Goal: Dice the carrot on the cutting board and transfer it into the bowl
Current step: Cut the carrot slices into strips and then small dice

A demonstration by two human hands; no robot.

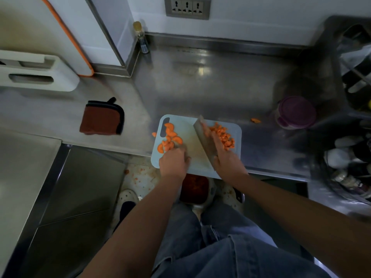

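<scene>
Pale blue board (186, 127) on the steel surface (220, 87), near edge overhanging. On its left part, carrot slices (169, 138); on its right, a heap of dice (224, 137). Left hand (173, 162) knuckles up, fingers curled down onto the nearest slices, holding them. Right hand (225, 157) wrapped round the grip of a knife (201, 135), broad blade slanting across the board between slices and dice, blurred. Stray bit (256, 120) on the surface right of the board, near a purple-lidded jar (295, 112). Red cloth (102, 119) well to the left. Below the overhang, a tub (193, 187) with orange bits.
</scene>
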